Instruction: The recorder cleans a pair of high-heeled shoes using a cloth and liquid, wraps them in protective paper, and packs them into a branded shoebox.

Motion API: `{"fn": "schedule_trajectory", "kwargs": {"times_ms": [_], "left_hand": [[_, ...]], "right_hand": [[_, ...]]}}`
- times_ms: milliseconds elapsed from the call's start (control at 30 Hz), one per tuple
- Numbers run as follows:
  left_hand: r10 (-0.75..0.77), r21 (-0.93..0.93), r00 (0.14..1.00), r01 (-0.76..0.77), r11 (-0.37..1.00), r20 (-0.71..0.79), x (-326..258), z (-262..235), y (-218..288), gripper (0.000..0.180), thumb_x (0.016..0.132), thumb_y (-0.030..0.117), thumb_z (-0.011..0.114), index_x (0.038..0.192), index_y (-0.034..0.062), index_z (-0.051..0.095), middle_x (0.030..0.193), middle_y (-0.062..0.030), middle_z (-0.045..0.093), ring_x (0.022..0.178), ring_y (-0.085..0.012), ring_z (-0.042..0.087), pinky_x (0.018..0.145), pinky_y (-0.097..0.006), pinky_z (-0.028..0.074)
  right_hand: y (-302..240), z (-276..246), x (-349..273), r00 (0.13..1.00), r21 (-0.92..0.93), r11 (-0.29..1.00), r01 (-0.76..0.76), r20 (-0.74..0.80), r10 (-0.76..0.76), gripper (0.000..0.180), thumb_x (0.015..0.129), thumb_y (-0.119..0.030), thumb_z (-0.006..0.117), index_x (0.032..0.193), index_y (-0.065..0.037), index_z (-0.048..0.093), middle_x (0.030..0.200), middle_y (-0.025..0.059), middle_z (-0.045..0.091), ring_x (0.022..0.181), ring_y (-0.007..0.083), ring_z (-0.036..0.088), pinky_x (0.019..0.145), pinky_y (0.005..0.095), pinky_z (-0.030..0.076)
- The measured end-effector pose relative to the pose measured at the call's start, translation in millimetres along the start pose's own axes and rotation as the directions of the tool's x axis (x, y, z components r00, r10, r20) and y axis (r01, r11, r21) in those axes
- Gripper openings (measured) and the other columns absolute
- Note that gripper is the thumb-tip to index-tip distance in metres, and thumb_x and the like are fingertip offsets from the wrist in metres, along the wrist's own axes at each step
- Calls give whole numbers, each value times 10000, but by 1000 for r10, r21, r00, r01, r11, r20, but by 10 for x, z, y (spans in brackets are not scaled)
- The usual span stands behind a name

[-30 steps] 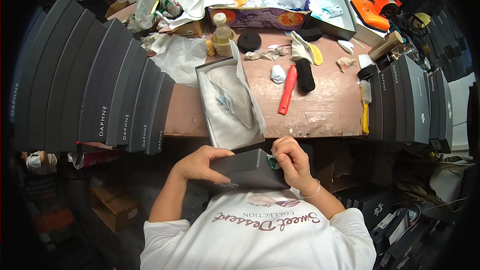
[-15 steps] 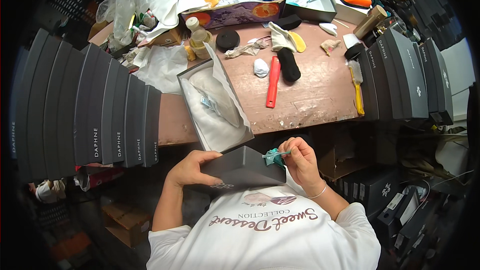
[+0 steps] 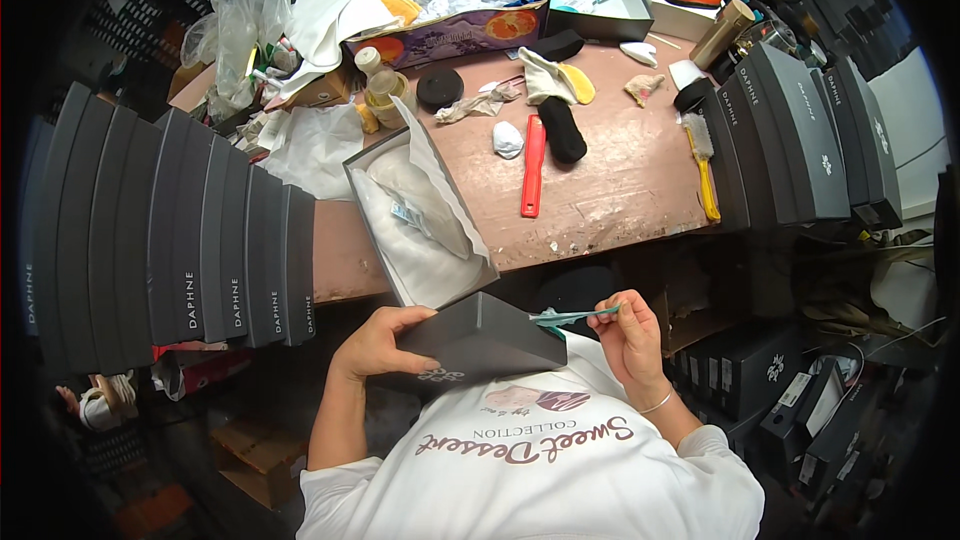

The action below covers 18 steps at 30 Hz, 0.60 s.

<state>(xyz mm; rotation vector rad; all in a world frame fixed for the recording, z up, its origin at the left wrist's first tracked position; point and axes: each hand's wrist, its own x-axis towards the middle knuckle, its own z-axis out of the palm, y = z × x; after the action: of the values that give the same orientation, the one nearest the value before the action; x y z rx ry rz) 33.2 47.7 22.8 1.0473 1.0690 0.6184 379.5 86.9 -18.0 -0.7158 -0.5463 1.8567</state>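
My left hand grips the left end of a dark grey shoe box lid, thumb on the near side, holding it against my shirt. At the lid's right end, a thin teal strip stretches out to my right hand. The thumb and fingers of that hand pinch the strip's outer end. Whether the strip is plastic or sticky film I cannot tell. Just beyond the lid, an open shoe box lies at the table's edge with white paper and a pale shoe inside.
Dark shoe boxes stand in rows at left and right. On the table lie a red-handled tool, a black sock-like pad and a yellow-handled brush. A purple carton full of crumpled bags sits behind.
My right hand has moved to the right, away from the lid. The teal strip, crumpled before, is now drawn out longer. My left hand keeps its hold on the lid.
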Motion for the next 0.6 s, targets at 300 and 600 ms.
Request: {"fn": "schedule_trajectory", "kwargs": {"times_ms": [300,600], "left_hand": [[-37,34,997,39,999,-65,51,130,96,478,644,10,781,1090,-36,616,929,-16,633,861,-80,560,801,-232,459],[-23,51,994,29,998,-103,-19,155,118,465,629,11,788,1063,-39,628,912,-15,636,823,-69,564,767,-225,466]], "right_hand": [[-144,-312,156,964,-296,926,-236,-192,184,207,980,-232,534,1046,-44,590,981,49,622,897,125,606,805,272,491],[-564,-129,409,939,-924,360,125,-7,-343,608,837,-110,679,1359,31,401,1226,176,565,1034,265,601,873,367,492]]}}
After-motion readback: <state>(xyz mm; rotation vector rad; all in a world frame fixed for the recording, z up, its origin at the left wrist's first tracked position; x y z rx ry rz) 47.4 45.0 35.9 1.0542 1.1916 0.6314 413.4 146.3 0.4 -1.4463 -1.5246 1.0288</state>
